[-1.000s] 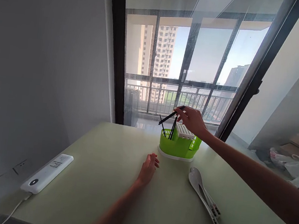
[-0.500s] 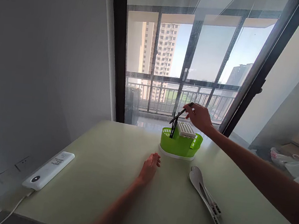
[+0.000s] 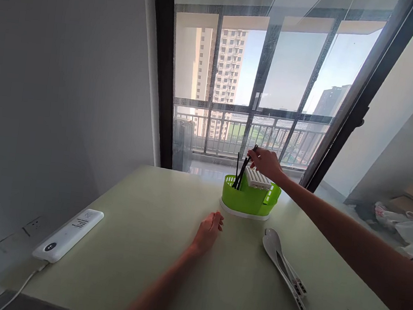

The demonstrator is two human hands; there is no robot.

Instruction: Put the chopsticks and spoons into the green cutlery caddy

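Note:
My right hand (image 3: 268,163) pinches dark chopsticks (image 3: 244,167) near their upper ends, above the green utensil holder (image 3: 244,200). The chopsticks lean, with their lower ends down in the holder's left basket compartment. Another dark chopstick (image 3: 237,162) stands there, nearly upright. How many sticks are in the pinch I cannot tell. A white slotted piece (image 3: 258,179) sits on the holder's middle. My left hand (image 3: 208,230) rests on the table in front of the holder, fingers curled in, with nothing visible in it.
Two pale serving spoons (image 3: 279,260) lie on the pale green table (image 3: 136,246), right of my left hand. A white power bank (image 3: 68,235) with a cable is at the table's left edge. A large glass window (image 3: 290,75) stands behind the table. Bags (image 3: 403,222) lie at far right.
My right hand has moved left and slightly down, bringing the chopsticks from a slant above the holder to a steeper lean inside its left compartment. My left hand stays in place.

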